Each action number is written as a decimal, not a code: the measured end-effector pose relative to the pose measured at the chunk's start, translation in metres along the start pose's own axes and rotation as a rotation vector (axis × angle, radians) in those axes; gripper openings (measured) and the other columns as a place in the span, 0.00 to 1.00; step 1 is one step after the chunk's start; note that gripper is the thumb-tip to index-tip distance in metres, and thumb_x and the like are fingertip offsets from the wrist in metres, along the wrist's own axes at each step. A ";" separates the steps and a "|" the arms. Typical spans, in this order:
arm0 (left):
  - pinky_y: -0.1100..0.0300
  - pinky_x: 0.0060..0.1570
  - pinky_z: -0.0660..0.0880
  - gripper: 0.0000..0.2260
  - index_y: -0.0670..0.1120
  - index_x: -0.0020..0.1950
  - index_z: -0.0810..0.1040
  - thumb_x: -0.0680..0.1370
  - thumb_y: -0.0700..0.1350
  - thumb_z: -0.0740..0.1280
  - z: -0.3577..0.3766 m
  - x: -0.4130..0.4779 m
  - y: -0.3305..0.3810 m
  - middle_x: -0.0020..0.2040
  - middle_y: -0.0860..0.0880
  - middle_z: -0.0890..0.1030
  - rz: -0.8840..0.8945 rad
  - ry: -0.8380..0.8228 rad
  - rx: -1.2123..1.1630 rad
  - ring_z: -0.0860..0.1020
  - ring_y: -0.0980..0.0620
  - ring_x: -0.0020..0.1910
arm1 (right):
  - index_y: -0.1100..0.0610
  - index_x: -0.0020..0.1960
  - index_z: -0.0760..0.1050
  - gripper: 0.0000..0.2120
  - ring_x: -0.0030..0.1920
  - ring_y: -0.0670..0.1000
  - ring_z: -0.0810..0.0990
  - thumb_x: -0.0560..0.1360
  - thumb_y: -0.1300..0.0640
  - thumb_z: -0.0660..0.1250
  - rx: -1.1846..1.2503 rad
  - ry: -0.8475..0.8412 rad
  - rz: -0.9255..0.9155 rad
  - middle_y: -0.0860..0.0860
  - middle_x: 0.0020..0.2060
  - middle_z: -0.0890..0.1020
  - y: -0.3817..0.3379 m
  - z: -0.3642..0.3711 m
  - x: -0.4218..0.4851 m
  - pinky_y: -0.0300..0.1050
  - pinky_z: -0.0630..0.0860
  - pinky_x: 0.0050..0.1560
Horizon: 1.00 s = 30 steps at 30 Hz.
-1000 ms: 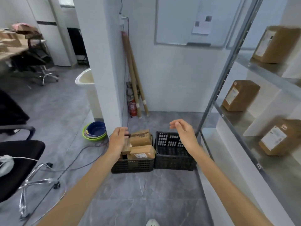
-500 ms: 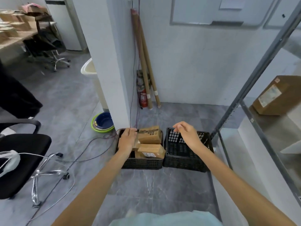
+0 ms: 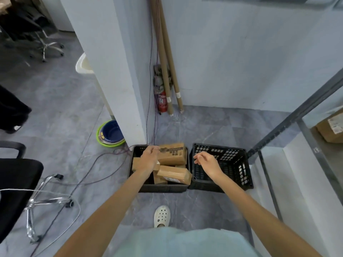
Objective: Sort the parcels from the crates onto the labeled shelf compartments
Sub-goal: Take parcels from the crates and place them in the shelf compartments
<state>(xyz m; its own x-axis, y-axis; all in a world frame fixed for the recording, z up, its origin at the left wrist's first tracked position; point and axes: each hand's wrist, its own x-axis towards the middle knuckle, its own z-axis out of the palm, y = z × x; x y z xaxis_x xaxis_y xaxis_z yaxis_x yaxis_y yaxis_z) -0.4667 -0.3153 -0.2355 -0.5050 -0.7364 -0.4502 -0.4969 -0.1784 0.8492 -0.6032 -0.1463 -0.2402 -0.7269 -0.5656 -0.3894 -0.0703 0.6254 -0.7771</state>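
"Two crates side by side on the floor. Which one counts?"

"The left crate [image 3: 163, 188]. It holds the parcels. The right crate [image 3: 233, 154] looks bare inside."

"Which parcel is the move about?"

"The upper parcel [image 3: 174, 153], I'd judge. It lies at the far side of the left crate, on top of the others. Its long axis runs left to right across the crate, and it sits a little tilted."

"And the hands?"

"The left hand [image 3: 148, 159] is nearer. Its fingers [image 3: 155, 148] curl forward at the parcel's left end. I cannot tell whether they grip it or only reach it. The right hand [image 3: 208, 164] hangs over the rim where the two crates meet, clear of the parcel's right end. Its fingers [image 3: 197, 157] are loosely curled and hold nothing."

"So the parcel lies between them?"

"Yes, end to end between the hands. The right hand would have to go left, toward the parcel's right end, to take it by both ends."

"Anything in the way?"

"A lower parcel [image 3: 174, 174] lies just toward the person from it, also lengthwise across the crate and sloping down to the right. A careless lift could drag it."

"Where does the parcel go?"

"The shelf [image 3: 306, 130] stands to the right, and a boxed parcel [image 3: 330, 129] is already on it. The labels are not legible."
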 end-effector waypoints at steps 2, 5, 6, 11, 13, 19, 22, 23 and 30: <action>0.49 0.60 0.72 0.08 0.48 0.49 0.77 0.80 0.44 0.58 -0.002 0.026 0.009 0.54 0.45 0.79 0.002 -0.026 0.027 0.76 0.46 0.55 | 0.57 0.49 0.76 0.09 0.47 0.49 0.77 0.81 0.60 0.57 -0.006 -0.010 0.036 0.52 0.41 0.80 -0.005 0.007 0.020 0.45 0.72 0.53; 0.54 0.55 0.72 0.10 0.46 0.52 0.77 0.81 0.45 0.57 0.000 0.059 0.011 0.56 0.43 0.78 -0.027 -0.052 0.077 0.75 0.48 0.51 | 0.59 0.51 0.77 0.08 0.48 0.48 0.76 0.80 0.59 0.59 -0.034 -0.024 0.074 0.51 0.44 0.79 -0.006 0.017 0.047 0.38 0.69 0.42; 0.56 0.52 0.71 0.10 0.47 0.53 0.77 0.81 0.46 0.56 0.001 0.066 0.011 0.56 0.44 0.78 -0.036 -0.066 0.105 0.74 0.49 0.50 | 0.60 0.52 0.77 0.09 0.48 0.48 0.75 0.80 0.59 0.59 -0.044 -0.030 0.088 0.51 0.44 0.79 -0.005 0.021 0.055 0.35 0.68 0.40; 0.60 0.54 0.66 0.13 0.45 0.59 0.77 0.82 0.46 0.55 0.014 0.096 0.008 0.60 0.45 0.77 -0.075 -0.102 0.192 0.73 0.48 0.59 | 0.57 0.50 0.76 0.08 0.47 0.49 0.76 0.80 0.58 0.59 -0.042 -0.053 0.189 0.52 0.45 0.79 0.003 0.033 0.092 0.32 0.67 0.38; 0.60 0.51 0.65 0.13 0.44 0.60 0.76 0.82 0.46 0.56 0.021 0.106 0.011 0.59 0.45 0.76 -0.079 -0.131 0.169 0.72 0.50 0.56 | 0.56 0.50 0.76 0.08 0.47 0.49 0.76 0.80 0.57 0.58 -0.050 -0.059 0.210 0.52 0.45 0.79 0.005 0.036 0.106 0.33 0.67 0.38; 0.56 0.55 0.68 0.10 0.45 0.53 0.76 0.81 0.47 0.58 0.040 0.138 -0.001 0.53 0.45 0.77 -0.099 -0.162 0.123 0.75 0.46 0.57 | 0.60 0.52 0.77 0.09 0.48 0.49 0.76 0.79 0.59 0.60 -0.082 -0.078 0.257 0.52 0.45 0.79 0.018 0.040 0.141 0.40 0.70 0.48; 0.55 0.54 0.69 0.07 0.46 0.45 0.73 0.81 0.43 0.58 0.049 0.152 -0.012 0.49 0.43 0.78 -0.099 -0.145 0.117 0.75 0.45 0.54 | 0.60 0.51 0.76 0.08 0.47 0.50 0.76 0.79 0.59 0.59 -0.115 -0.099 0.285 0.54 0.47 0.80 0.038 0.047 0.155 0.41 0.71 0.47; 0.56 0.53 0.69 0.07 0.46 0.45 0.74 0.81 0.42 0.58 0.053 0.156 -0.015 0.49 0.44 0.78 -0.107 -0.131 0.111 0.75 0.46 0.52 | 0.60 0.52 0.76 0.09 0.48 0.51 0.77 0.80 0.59 0.58 -0.132 -0.105 0.292 0.55 0.48 0.81 0.044 0.050 0.159 0.41 0.71 0.47; 0.55 0.57 0.71 0.07 0.41 0.49 0.77 0.79 0.38 0.60 0.087 0.192 -0.052 0.49 0.48 0.78 -0.152 -0.084 -0.019 0.75 0.49 0.53 | 0.59 0.55 0.75 0.08 0.51 0.53 0.78 0.78 0.60 0.61 -0.193 -0.145 0.267 0.56 0.50 0.79 0.089 0.083 0.195 0.45 0.75 0.50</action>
<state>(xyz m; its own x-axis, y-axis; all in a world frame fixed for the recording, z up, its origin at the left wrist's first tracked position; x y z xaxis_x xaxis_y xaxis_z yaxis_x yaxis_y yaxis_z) -0.5991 -0.3904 -0.3895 -0.4828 -0.6426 -0.5949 -0.5588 -0.2969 0.7743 -0.6942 -0.2456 -0.4263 -0.6335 -0.4301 -0.6432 -0.0287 0.8438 -0.5359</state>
